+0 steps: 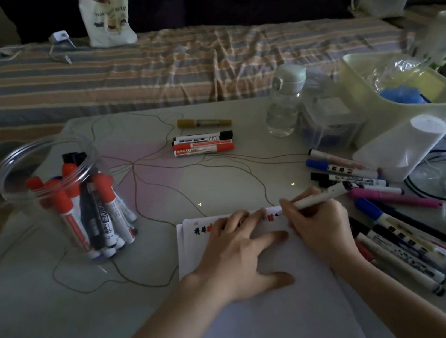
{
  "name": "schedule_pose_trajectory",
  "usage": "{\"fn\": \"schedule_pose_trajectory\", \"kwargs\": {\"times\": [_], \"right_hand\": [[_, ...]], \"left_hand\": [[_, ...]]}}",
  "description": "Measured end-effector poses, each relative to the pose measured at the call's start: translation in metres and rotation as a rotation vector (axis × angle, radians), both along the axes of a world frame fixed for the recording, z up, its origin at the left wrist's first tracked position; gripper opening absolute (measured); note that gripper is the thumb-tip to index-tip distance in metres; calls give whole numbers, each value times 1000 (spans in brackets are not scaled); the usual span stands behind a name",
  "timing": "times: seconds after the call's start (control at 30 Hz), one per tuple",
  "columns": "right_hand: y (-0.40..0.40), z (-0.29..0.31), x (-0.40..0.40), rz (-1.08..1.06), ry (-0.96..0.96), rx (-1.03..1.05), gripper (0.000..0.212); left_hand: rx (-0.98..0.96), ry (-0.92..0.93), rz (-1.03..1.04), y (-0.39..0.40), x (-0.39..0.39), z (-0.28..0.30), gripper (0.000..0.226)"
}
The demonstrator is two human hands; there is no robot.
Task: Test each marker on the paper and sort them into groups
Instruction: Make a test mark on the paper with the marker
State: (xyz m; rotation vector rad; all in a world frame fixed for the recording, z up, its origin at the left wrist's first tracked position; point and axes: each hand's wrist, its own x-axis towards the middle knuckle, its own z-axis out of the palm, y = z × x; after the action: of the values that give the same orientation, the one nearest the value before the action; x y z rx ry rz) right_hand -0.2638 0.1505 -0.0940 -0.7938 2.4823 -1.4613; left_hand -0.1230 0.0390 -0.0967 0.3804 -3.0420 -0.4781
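Right grip (316, 220) holding one marker (315, 199), four sorted markers (203, 143)

White marker (314, 197) tip on scribbled paper (266, 320), four markers (203, 143) grouped beyond

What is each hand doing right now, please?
Left hand: open, fingers flat, pressing on the paper.
Right hand: grip closed on a marker, its tip at the paper's top edge.
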Motion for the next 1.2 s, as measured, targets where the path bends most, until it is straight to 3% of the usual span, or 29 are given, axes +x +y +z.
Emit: {"fn": "schedule_pose_trajectory", "kwargs": {"times": [0.4, 0.7, 1.2], "right_hand": [[4, -1, 3, -13, -54, -24, 11], [5, -4, 2, -29, -26, -33, 14], [7, -6, 2, 16, -5, -28, 18]], "left_hand": [[9, -35, 18, 0, -2, 1, 86], [20, -44, 14, 1, -2, 3, 74], [29, -50, 19, 1, -1, 4, 74]]}}
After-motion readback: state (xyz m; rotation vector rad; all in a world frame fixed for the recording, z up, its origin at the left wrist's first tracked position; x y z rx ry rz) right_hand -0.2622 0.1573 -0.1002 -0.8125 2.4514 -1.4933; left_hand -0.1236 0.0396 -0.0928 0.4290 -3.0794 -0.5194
